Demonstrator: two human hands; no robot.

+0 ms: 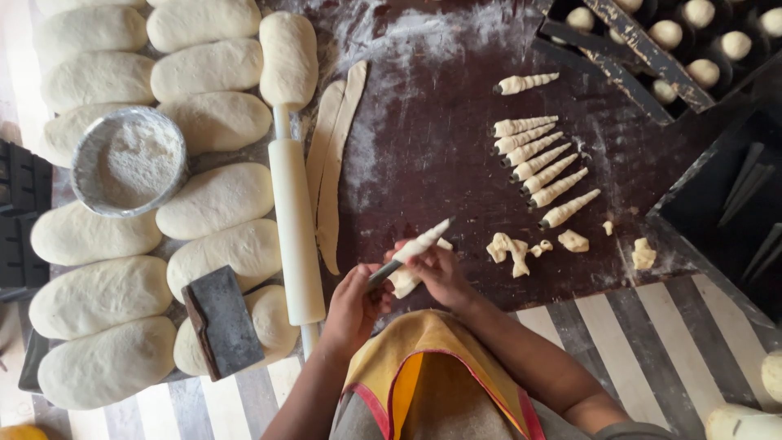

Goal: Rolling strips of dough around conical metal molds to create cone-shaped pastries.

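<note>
Yellow apron [423,358], left hand [354,305] gripping cone mould [387,273], right hand [440,273] pinching dough strip [419,244]

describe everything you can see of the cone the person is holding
The cone is a slim, tapering metal mould, dark grey at its wide end, with a pale dough strip wound around it in a spiral up to the pointed tip. It lies tilted, tip pointing up and to the right, above the floured dark wooden table. The left hand grips the bare wide end; the right hand presses fingers against the wrapped middle. More dough shows beneath it, under the right hand.
</note>
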